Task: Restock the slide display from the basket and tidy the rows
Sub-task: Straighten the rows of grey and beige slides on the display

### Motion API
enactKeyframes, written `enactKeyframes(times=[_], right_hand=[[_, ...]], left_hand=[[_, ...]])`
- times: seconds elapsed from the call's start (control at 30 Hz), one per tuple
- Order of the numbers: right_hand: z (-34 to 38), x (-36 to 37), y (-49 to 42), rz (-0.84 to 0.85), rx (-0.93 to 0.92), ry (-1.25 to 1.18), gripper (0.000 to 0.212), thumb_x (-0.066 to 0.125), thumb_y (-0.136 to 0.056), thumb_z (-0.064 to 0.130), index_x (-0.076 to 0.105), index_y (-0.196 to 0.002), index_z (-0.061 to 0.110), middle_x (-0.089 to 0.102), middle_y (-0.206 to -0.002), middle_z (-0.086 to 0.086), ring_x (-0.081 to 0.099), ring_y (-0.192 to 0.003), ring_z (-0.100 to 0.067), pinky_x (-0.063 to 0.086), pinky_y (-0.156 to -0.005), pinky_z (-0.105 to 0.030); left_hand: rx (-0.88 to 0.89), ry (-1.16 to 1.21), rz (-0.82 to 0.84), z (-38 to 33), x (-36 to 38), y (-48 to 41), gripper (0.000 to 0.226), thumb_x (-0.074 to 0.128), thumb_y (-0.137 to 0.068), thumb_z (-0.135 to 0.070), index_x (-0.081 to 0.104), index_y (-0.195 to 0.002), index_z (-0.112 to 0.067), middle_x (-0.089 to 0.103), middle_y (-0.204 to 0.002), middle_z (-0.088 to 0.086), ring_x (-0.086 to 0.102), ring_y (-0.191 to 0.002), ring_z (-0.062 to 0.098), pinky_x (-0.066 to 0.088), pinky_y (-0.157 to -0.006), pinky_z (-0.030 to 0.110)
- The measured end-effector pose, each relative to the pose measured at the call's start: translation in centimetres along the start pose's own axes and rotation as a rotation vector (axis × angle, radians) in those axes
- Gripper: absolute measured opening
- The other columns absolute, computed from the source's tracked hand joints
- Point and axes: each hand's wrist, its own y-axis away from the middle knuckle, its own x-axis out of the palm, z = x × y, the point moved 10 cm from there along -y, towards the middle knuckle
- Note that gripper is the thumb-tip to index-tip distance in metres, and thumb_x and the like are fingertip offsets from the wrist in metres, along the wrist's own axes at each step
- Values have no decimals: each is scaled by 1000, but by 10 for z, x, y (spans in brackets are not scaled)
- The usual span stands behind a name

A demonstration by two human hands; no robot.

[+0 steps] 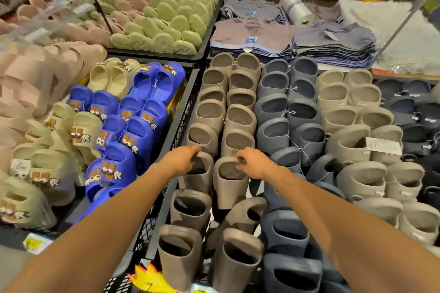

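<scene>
Plainly mid-row among the taupe ones, the left hand curled over the strap of the left slide, and the right hand pinched the rim of the right slide. Both probably wanted one even push, nesting against the pair behind, clear of the grey row.

Both bare arms stretched forward, left grip, right grip — fingers curled, seemingly clasping

Taupe-brown slides fill the centre rows, with slate-grey slides just to their right, then sand-beige slides and black slides. Left of the taupe rows, royal-blue slides carry brown-and-white cartoon charms, beside cream slides and pale pink slides. Behind and to the left, pale green slides show textured soles.
</scene>
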Motion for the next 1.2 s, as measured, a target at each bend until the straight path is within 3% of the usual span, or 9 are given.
enactKeyframes(times=[0.1,0.17,0.27,0.33,0.43,0.53,0.73,0.93,1.2], right_hand=[[-4,4,4,-33,-4,-17,24,60,-93,32,50,-83,12,56,-84,-5,51,-79,-25,37,-67,-34],[-5,4,6,-45,-1,-24,25,60,-93,33,49,-82,13,56,-82,-3,52,-79,-24,36,-66,-33],[-8,5,8,-45,5,-53,30,61,-90,41,57,-102,13,60,-94,-3,58,-92,-27,41,-73,-33],[-17,3,14,-47,59,-140,57,63,-85,53,50,-126,16,60,-111,-3,58,-105,-25,43,-81,-32],[-40,12,29,-11,164,-188,69,61,-78,63,44,-125,15,59,-110,-1,59,-104,-25,46,-80,-35],[-51,29,47,116,135,52,52,48,-76,51,55,-112,14,66,-112,-10,60,-104,-33,49,-85,-40],[-26,80,66,404,-69,420,56,54,-75,28,52,-130,19,61,-124,-10,53,-119,-29,21,-114,-52],[-9,79,70,244,-182,483,28,52,-90,32,56,-113,17,63,-114,-9,58,-108,-30,41,-91,-42],[0,81,77,239,-196,262,34,50,-95,47,52,-112,18,49,-111,-9,55,-99,-34,46,-83,-43]], left_hand=[[-13,-4,-11,0,5,3,37,58,-90,-21,47,-126,-25,61,-118,4,60,-104,22,51,-89,39],[-22,0,-27,-1,6,5,40,58,-91,-21,46,-129,-24,61,-120,5,59,-106,23,50,-88,37],[-48,51,-27,0,6,6,46,60,-89,-20,45,-132,-24,58,-124,5,57,-110,22,49,-93,37],[-48,82,-50,-2,2,10,53,61,-87,-23,43,-136,-25,53,-131,4,52,-118,23,46,-100,40],[64,67,-335,-19,-29,33,50,64,-84,-22,52,-132,-19,48,-134,5,45,-125,24,40,-106,42],[231,38,-558,-46,-45,70,29,60,-77,-19,63,-105,-15,55,-108,3,51,-103,22,47,-90,41],[405,-22,-363,-69,4,97,32,53,-74,-23,65,-102,-17,59,-99,1,55,-92,22,47,-80,36],[227,9,-175,-36,35,105,42,60,-81,-27,59,-123,-25,57,-124,-2,53,-113,19,44,-96,37],[181,-15,-139,-35,46,105,44,57,-87,-24,51,-131,-25,51,-130,-2,49,-118,19,42,-99,39]])
